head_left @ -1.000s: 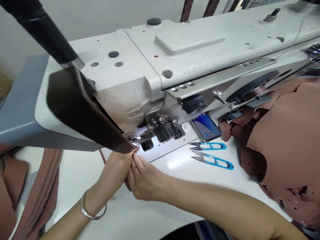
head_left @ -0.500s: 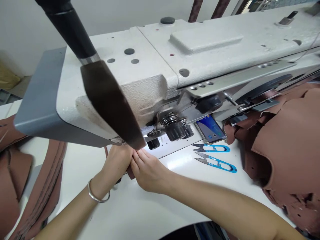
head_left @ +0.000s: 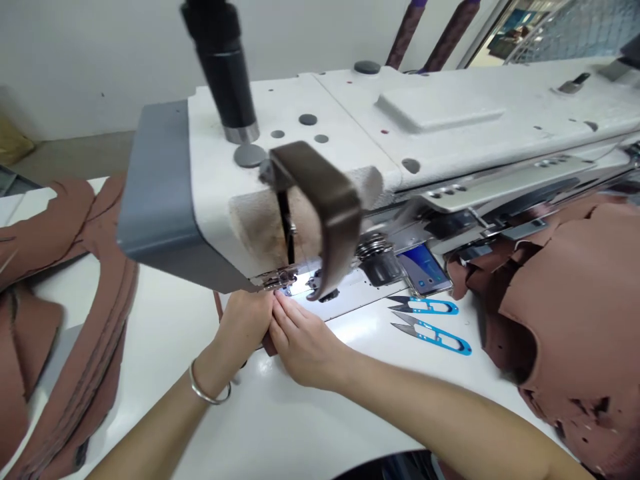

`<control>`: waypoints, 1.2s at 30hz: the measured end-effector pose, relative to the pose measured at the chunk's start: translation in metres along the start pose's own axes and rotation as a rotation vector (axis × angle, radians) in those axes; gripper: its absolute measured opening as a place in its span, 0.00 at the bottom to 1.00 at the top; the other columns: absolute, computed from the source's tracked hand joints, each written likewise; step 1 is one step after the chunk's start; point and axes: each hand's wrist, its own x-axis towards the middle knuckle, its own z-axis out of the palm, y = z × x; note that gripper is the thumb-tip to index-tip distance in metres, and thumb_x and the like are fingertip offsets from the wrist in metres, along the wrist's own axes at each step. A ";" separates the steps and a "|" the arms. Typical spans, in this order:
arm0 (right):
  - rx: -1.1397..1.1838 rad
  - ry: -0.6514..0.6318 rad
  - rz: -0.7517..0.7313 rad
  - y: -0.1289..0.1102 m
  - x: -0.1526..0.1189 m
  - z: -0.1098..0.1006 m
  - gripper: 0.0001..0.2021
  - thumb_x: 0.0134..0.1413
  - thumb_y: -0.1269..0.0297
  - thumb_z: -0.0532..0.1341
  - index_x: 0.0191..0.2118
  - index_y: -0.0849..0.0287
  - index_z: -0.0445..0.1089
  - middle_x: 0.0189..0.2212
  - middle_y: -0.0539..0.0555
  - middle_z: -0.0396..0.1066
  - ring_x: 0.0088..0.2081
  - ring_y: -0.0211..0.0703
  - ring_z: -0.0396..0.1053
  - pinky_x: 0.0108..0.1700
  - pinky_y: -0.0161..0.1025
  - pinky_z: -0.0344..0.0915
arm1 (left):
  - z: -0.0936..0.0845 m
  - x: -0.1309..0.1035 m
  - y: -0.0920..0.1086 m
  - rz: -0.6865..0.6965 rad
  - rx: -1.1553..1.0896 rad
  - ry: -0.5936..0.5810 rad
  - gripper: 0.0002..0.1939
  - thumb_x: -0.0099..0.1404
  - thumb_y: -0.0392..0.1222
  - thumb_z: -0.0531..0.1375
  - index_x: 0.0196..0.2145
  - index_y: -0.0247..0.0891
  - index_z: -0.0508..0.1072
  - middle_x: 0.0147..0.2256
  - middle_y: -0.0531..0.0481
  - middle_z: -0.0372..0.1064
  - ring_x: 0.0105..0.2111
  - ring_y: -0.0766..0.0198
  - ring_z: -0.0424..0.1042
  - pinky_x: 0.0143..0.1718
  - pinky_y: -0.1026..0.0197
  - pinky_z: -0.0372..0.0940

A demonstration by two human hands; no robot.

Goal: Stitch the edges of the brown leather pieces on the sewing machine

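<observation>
A white sewing machine (head_left: 350, 127) with a grey end cover crosses the view. My left hand (head_left: 249, 317), below a silver bangle, lies by the needle area, its fingers mostly hidden behind the hand and the machine head. Beside it and touching it, my right hand (head_left: 305, 340) has its fingers together, pressed on a brown piece (head_left: 269, 345) whose edge shows between and below the hands. A narrow brown strip shows just left of my left hand. The dark curved lever (head_left: 333, 207) hangs in front of the machine head.
Brown cut pieces (head_left: 590, 280) are heaped on the right, and more brown strips (head_left: 95, 347) lie on the left. Two blue thread snips (head_left: 440, 338) rest on the white table (head_left: 280, 427) near a phone (head_left: 425, 269).
The view has shifted, so the machine sits further right and lower. The dark lever looks turned, now showing its curved side. Both hands remain together near the needle area.
</observation>
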 end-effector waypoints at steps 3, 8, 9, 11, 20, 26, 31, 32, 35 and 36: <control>0.036 0.017 -0.011 0.001 0.000 -0.002 0.20 0.60 0.77 0.46 0.51 0.86 0.65 0.54 0.81 0.63 0.60 0.67 0.60 0.61 0.61 0.61 | 0.001 0.002 0.001 0.038 -0.015 0.014 0.07 0.57 0.34 0.56 0.23 0.41 0.70 0.19 0.50 0.67 0.25 0.58 0.68 0.31 0.58 0.61; 0.139 0.012 -0.006 0.002 0.000 -0.004 0.19 0.62 0.77 0.47 0.52 0.84 0.64 0.55 0.80 0.62 0.64 0.65 0.52 0.62 0.62 0.61 | -0.008 -0.002 0.009 0.047 -0.025 0.089 0.13 0.63 0.29 0.50 0.33 0.38 0.73 0.32 0.45 0.73 0.35 0.56 0.70 0.40 0.54 0.63; 0.157 0.011 -0.006 0.002 -0.001 -0.004 0.18 0.62 0.77 0.48 0.53 0.83 0.64 0.55 0.80 0.62 0.65 0.64 0.51 0.62 0.62 0.61 | -0.010 -0.004 0.010 0.053 -0.023 0.097 0.14 0.63 0.28 0.49 0.34 0.36 0.73 0.33 0.43 0.73 0.36 0.55 0.70 0.41 0.53 0.63; 0.181 0.015 -0.002 0.002 -0.002 -0.004 0.18 0.63 0.77 0.47 0.54 0.81 0.63 0.56 0.78 0.62 0.65 0.62 0.50 0.62 0.62 0.61 | -0.013 -0.006 0.011 0.076 -0.020 0.092 0.13 0.63 0.28 0.49 0.35 0.34 0.73 0.34 0.41 0.73 0.38 0.53 0.69 0.42 0.53 0.63; 0.214 0.039 0.007 0.002 0.000 -0.004 0.21 0.59 0.81 0.50 0.58 0.82 0.59 0.59 0.76 0.59 0.67 0.62 0.44 0.63 0.62 0.60 | 0.002 -0.001 0.005 0.056 -0.070 0.113 0.11 0.64 0.34 0.55 0.40 0.36 0.76 0.36 0.40 0.71 0.41 0.52 0.67 0.39 0.54 0.61; 0.198 0.054 -0.016 0.003 0.000 -0.004 0.22 0.61 0.81 0.48 0.60 0.81 0.56 0.59 0.74 0.59 0.67 0.60 0.44 0.63 0.61 0.61 | 0.007 0.001 0.004 0.085 -0.073 0.097 0.13 0.63 0.37 0.58 0.45 0.34 0.73 0.35 0.41 0.70 0.41 0.51 0.67 0.41 0.54 0.62; 0.160 0.020 -0.072 0.001 -0.003 -0.001 0.20 0.64 0.76 0.51 0.60 0.78 0.59 0.58 0.72 0.61 0.66 0.61 0.48 0.61 0.63 0.63 | -0.003 -0.005 0.001 0.070 0.011 0.065 0.15 0.63 0.28 0.51 0.45 0.27 0.72 0.39 0.35 0.70 0.42 0.49 0.67 0.45 0.49 0.62; 0.150 0.009 -0.094 0.000 -0.003 -0.001 0.20 0.64 0.76 0.51 0.59 0.77 0.60 0.58 0.72 0.62 0.66 0.61 0.50 0.61 0.62 0.63 | -0.007 -0.011 -0.001 0.072 0.032 0.059 0.16 0.63 0.27 0.49 0.44 0.26 0.72 0.42 0.34 0.70 0.43 0.48 0.67 0.46 0.48 0.62; 0.138 0.022 -0.182 -0.005 -0.005 -0.004 0.18 0.63 0.76 0.52 0.57 0.75 0.63 0.56 0.70 0.64 0.63 0.57 0.57 0.60 0.57 0.65 | -0.014 -0.041 -0.011 0.032 0.073 0.040 0.19 0.62 0.25 0.48 0.48 0.26 0.71 0.45 0.34 0.69 0.42 0.50 0.67 0.46 0.49 0.63; 0.140 0.041 -0.204 -0.007 -0.006 -0.005 0.17 0.63 0.76 0.52 0.56 0.74 0.64 0.55 0.69 0.66 0.61 0.56 0.59 0.59 0.54 0.66 | -0.013 -0.054 -0.015 -0.012 0.072 0.040 0.21 0.62 0.25 0.48 0.51 0.25 0.70 0.44 0.35 0.69 0.43 0.50 0.67 0.46 0.49 0.64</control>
